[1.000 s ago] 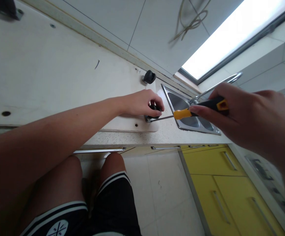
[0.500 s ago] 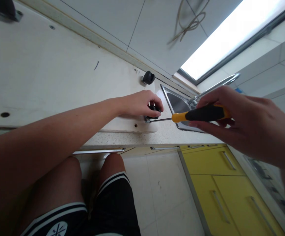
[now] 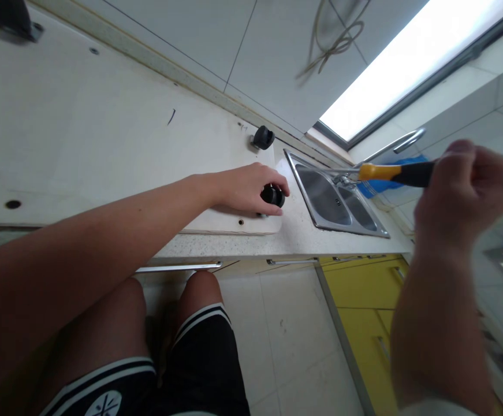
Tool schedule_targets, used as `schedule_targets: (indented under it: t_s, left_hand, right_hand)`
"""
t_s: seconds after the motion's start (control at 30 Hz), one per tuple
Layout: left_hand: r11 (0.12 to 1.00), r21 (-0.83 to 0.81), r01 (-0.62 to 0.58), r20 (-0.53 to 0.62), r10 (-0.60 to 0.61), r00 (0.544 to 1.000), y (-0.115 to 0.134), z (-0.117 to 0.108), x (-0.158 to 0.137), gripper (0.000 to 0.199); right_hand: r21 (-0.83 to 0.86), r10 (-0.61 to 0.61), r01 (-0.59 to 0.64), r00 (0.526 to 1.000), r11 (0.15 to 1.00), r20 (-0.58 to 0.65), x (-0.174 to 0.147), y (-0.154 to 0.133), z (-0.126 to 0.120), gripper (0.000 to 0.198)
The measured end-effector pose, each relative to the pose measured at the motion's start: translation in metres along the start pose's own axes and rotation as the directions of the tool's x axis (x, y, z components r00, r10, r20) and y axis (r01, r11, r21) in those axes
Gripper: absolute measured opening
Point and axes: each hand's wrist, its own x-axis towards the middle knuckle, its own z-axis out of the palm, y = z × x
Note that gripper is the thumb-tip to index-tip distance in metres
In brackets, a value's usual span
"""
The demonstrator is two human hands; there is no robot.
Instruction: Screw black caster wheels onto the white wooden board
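Note:
My left hand [image 3: 257, 186] is closed round a black caster wheel [image 3: 272, 195] at the near right corner of a white board [image 3: 116, 138]. Its fingers curl over the wheel, and the mounting plate beneath is mostly hidden. My right hand [image 3: 463, 185], slightly blurred, grips the black part of a yellow-and-black screwdriver [image 3: 381, 172]. The screwdriver is raised over the sink, its thin shaft pointing left and apart from the caster. A second black caster [image 3: 263, 137] stands at the board's far right corner.
A steel double sink [image 3: 320, 190] with a tap [image 3: 407, 140] lies to the right, a blue item [image 3: 375, 186] behind it. The board rests on a speckled counter [image 3: 294, 242]. Yellow cabinets [image 3: 359, 289] stand below right. Another dark caster [image 3: 6, 17] is at top left.
My right hand has lifted the screwdriver away from the caster's base, moving right and up. My left hand stays at the caster, its fingers slightly more spread round it.

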Motion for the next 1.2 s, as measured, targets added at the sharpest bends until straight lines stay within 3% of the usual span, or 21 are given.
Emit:
schedule_targets:
  t_s: [0.2,0.27,0.3,0.4,0.47,0.73,0.83,0.93,1.0,1.07,1.1,1.2]
  left_hand:
    - [0.998,-0.062,0.029,-0.047,-0.032,0.998,0.0,0.002,-0.002,0.04]
    - [0.998,-0.054,0.03,-0.049,-0.033,0.998,0.0,0.002,-0.002,0.042]
    - [0.998,-0.05,0.026,-0.045,-0.028,0.999,0.001,0.002,-0.002,0.042]
    - [0.999,-0.044,0.004,-0.03,-0.005,1.0,0.001,0.002,-0.001,0.041]
    - [0.999,-0.04,-0.001,-0.026,0.0,1.0,0.001,0.001,-0.001,0.04]
    - [0.996,0.088,-0.028,-0.028,0.03,0.999,-0.001,0.009,-0.004,0.043]
    - [0.978,0.188,-0.087,-0.102,0.107,0.989,0.011,0.01,-0.008,0.041]
    - [0.95,0.292,-0.114,-0.208,0.179,0.962,0.034,-0.011,-0.015,0.037]
    - [0.923,0.376,-0.085,-0.322,0.216,0.922,0.05,-0.044,-0.026,0.031]
    - [0.895,0.443,0.043,-0.488,0.201,0.849,0.061,-0.092,-0.048,0.025]
    - [0.877,0.453,0.161,-0.591,0.16,0.791,0.063,-0.12,-0.065,0.022]
    - [0.742,0.335,0.582,-0.855,-0.021,0.518,0.056,-0.2,-0.134,0.015]
  right_hand:
    - [0.132,0.195,-0.18,0.974,0.975,-0.114,-0.039,0.003,0.117,0.066]
    - [0.189,0.283,-0.249,0.942,0.95,-0.181,-0.051,0.004,0.154,0.07]
    - [0.268,0.374,-0.301,0.882,0.915,-0.288,-0.057,0.004,0.169,0.069]
    - [0.391,0.422,-0.299,0.862,0.871,-0.28,-0.072,0.004,0.201,0.055]
    - [0.404,0.427,-0.309,0.871,0.861,-0.245,-0.079,0.008,0.212,0.055]
    - [0.46,0.545,-0.421,0.82,0.782,-0.174,-0.08,0.031,0.226,0.076]
    - [0.497,0.582,-0.445,0.798,0.745,-0.158,-0.077,0.031,0.227,0.08]
    - [0.525,0.612,-0.466,0.778,0.712,-0.14,-0.075,0.03,0.227,0.085]
    - [0.536,0.621,-0.473,0.773,0.7,-0.13,-0.074,0.031,0.227,0.087]
    - [0.537,0.624,-0.476,0.771,0.696,-0.127,-0.073,0.032,0.227,0.088]
    - [0.535,0.626,-0.479,0.77,0.696,-0.125,-0.072,0.032,0.227,0.088]
    - [0.528,0.637,-0.496,0.762,0.689,-0.114,-0.071,0.032,0.227,0.086]
